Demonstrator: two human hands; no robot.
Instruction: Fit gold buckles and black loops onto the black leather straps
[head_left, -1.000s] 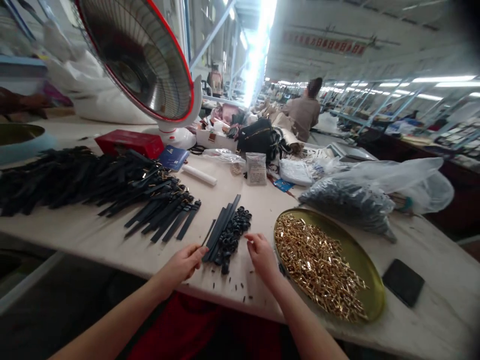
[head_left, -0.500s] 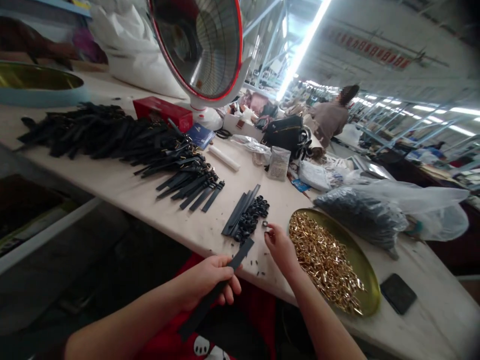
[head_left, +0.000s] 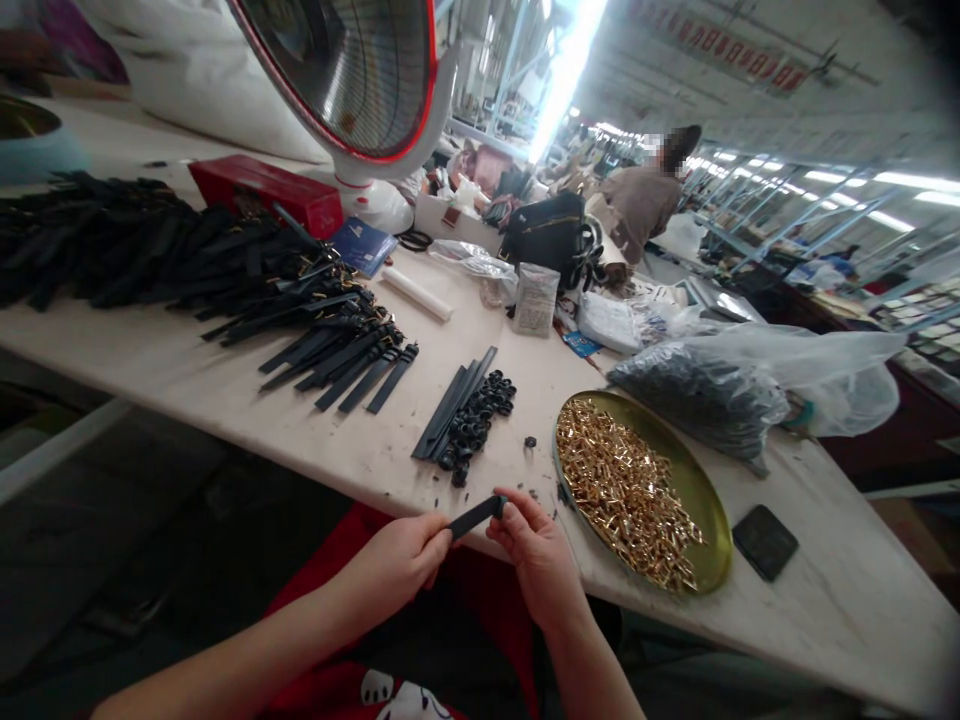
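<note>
A black strap (head_left: 472, 518) stretches between my two hands at the table's front edge. My left hand (head_left: 416, 550) is closed around its near part. The fingers of my right hand (head_left: 525, 530) pinch the strap's far end; any small loop there is too small to tell. Just beyond them a single black loop (head_left: 530, 442) lies on the table. Several black loops (head_left: 480, 415) are heaped beside flat black strips (head_left: 450, 405). To the right, a gold-coloured tray (head_left: 701, 500) holds many small gold metal pieces (head_left: 622, 480).
Finished-looking black straps (head_left: 150, 240) are piled at the left. Behind them stand a red box (head_left: 266, 190) and a round heater (head_left: 352, 80). Plastic bags (head_left: 697, 390) and a dark flat object (head_left: 765, 541) are at the right. A person (head_left: 637, 205) is in the background.
My right hand has come back from the single loop to the strap's end and now grips it. The loop stays on the table. The view has shifted to the right.
</note>
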